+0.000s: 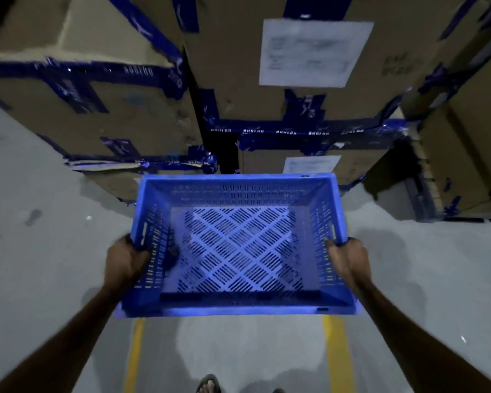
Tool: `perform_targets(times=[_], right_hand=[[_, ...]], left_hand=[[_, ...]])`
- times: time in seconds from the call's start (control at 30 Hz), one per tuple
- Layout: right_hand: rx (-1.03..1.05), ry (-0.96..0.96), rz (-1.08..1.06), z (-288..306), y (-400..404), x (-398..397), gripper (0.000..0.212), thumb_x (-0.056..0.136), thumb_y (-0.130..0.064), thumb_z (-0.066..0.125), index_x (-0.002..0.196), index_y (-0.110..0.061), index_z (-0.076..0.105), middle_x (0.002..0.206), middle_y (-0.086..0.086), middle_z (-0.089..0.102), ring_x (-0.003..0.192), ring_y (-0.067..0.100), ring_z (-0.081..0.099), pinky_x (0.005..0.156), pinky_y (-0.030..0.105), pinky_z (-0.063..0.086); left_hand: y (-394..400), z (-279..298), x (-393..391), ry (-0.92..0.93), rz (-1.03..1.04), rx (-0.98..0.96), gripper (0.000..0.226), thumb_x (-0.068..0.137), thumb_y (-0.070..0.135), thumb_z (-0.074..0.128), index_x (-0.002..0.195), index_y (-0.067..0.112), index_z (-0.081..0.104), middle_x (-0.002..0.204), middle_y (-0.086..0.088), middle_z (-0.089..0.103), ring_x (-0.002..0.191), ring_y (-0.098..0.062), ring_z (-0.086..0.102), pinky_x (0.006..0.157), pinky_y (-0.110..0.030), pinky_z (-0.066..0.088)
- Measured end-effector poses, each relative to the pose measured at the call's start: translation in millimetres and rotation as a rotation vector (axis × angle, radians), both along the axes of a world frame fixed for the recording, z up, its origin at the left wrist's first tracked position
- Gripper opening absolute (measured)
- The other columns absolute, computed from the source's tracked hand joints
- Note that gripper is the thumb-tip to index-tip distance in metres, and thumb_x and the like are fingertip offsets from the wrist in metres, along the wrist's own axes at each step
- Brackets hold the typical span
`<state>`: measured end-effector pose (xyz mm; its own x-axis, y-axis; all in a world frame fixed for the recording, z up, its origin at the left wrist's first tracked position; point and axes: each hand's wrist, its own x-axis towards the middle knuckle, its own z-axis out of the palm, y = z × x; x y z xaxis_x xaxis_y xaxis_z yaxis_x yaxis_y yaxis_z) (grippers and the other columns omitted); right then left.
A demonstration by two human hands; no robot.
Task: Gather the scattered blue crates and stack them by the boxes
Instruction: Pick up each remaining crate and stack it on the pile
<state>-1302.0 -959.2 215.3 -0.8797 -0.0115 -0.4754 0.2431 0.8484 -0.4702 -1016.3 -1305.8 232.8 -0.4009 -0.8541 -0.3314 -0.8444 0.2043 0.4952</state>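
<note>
Blue crate (238, 245) held up off grey floor (40, 251), empty, right in front of taped cardboard boxes (142, 114). Left hand (126, 258) & right hand (347, 258) each clamped on a side rim.

A blue slotted plastic crate (238, 245) is held above a grey concrete floor (40, 251), left hand (125, 259) on its left wall, right hand (349, 260) on its right. Tall taped brown cardboard boxes (224, 66) stand just behind it.
</note>
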Motion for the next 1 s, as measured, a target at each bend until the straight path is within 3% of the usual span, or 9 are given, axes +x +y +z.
perform_targets(times=[0.1, 0.23, 0.33, 0.43, 0.5, 0.57, 0.73, 0.9, 1.0], right_hand=[[-0.012, 0.013, 0.005, 0.1, 1.4, 0.1, 0.048, 0.090, -0.048, 0.064, 0.112, -0.005, 0.068, 0.104, 0.020, 0.071, 0.088, 0.039, 0.065, 0.079, 0.042, 0.055], [0.081, 0.106, 0.132, 5.6, 6.8, 4.9, 0.056, 0.090, -0.056, 0.061, 0.129, -0.015, 0.057, 0.119, 0.018, 0.068, 0.106, 0.042, 0.064, 0.085, 0.046, 0.052], [0.158, 0.456, 0.404, 19.2, 11.2, 26.1, 0.056, 0.091, -0.044, 0.061, 0.133, -0.009, 0.050, 0.124, 0.018, 0.062, 0.113, 0.042, 0.060, 0.089, 0.049, 0.049], [0.191, 0.671, 0.697, 36.2, 2.0, 87.6, 0.066, 0.097, -0.046, 0.051, 0.148, -0.004, 0.045, 0.150, 0.017, 0.048, 0.138, 0.036, 0.047, 0.110, 0.052, 0.037], [0.121, 0.663, 0.864, 34.4, -7.3, 144.7, 0.073, 0.095, -0.050, 0.051, 0.152, -0.004, 0.044, 0.161, 0.015, 0.038, 0.148, 0.033, 0.037, 0.117, 0.056, 0.026], [0.056, 0.609, 1.010, 25.3, -17.0, 197.1, 0.082, 0.087, -0.055, 0.057, 0.151, -0.005, 0.046, 0.163, 0.014, 0.035, 0.149, 0.033, 0.036, 0.116, 0.058, 0.023], [0.139, 0.426, 1.084, 13.0, -42.3, 240.2, 0.107, 0.058, -0.061, 0.080, 0.148, -0.010, 0.052, 0.158, 0.014, 0.043, 0.145, 0.037, 0.042, 0.113, 0.065, 0.018], [0.152, 0.402, 1.096, 0.1, -47.2, 234.5, 0.117, 0.050, -0.060, 0.085, 0.151, -0.012, 0.048, 0.162, 0.014, 0.037, 0.152, 0.037, 0.024, 0.117, 0.065, 0.013], [0.154, 0.392, 1.094, -10.3, -49.2, 233.9, 0.131, 0.041, -0.070, 0.087, 0.151, -0.014, 0.046, 0.161, 0.013, 0.038, 0.151, 0.037, 0.025, 0.114, 0.067, 0.017]], left_hand=[[-1.3, -4.5, 4.3, -0.012, -0.014, 0.047, 0.052, 0.069, 0.047, 0.055, 0.099, 0.006, 0.067, 0.094, -0.025, 0.071, 0.088, -0.045, 0.068, 0.074, -0.042, 0.050], [-15.3, -16.3, 5.6, -0.026, -0.004, 0.089, 0.070, 0.069, 0.067, 0.060, 0.111, 0.011, 0.066, 0.107, -0.023, 0.072, 0.093, -0.042, 0.068, 0.083, -0.047, 0.055], [-17.4, -17.5, 1.1, -0.030, -0.144, -0.242, 0.073, 0.078, 0.065, 0.057, 0.126, 0.010, 0.055, 0.119, -0.026, 0.062, 0.108, -0.048, 0.057, 0.087, -0.056, 0.052], [-5.2, -13.2, -30.6, -0.061, -0.427, -0.623, 0.076, 0.092, 0.049, 0.050, 0.150, 0.003, 0.036, 0.150, -0.029, 0.039, 0.137, -0.047, 0.038, 0.105, -0.062, 0.039], [9.7, -9.1, -68.8, -0.133, -0.631, -0.672, 0.081, 0.097, 0.050, 0.044, 0.161, 0.006, 0.020, 0.167, -0.022, 0.018, 0.154, -0.040, 0.017, 0.121, -0.061, 0.022], [25.0, -12.4, -109.1, -0.195, -0.792, -0.653, 0.086, 0.099, 0.050, 0.045, 0.163, 0.008, 0.007, 0.171, -0.016, 0.003, 0.158, -0.035, 0.001, 0.125, -0.061, 0.010], [54.0, -13.7, -177.7, -0.279, -0.933, -0.682, 0.093, 0.098, 0.054, 0.046, 0.163, 0.007, -0.002, 0.171, -0.015, -0.002, 0.158, -0.035, -0.006, 0.124, -0.063, 0.006], [52.9, -29.1, -182.1, -0.283, -0.970, -0.604, 0.097, 0.098, 0.048, 0.048, 0.161, 0.008, -0.014, 0.171, -0.011, -0.013, 0.158, -0.032, -0.012, 0.125, -0.058, 0.002], [54.3, -32.0, -184.3, -0.246, -0.949, -0.559, 0.103, 0.092, 0.041, 0.054, 0.161, 0.009, -0.015, 0.171, -0.010, -0.016, 0.157, -0.032, -0.014, 0.126, -0.056, 0.000]])
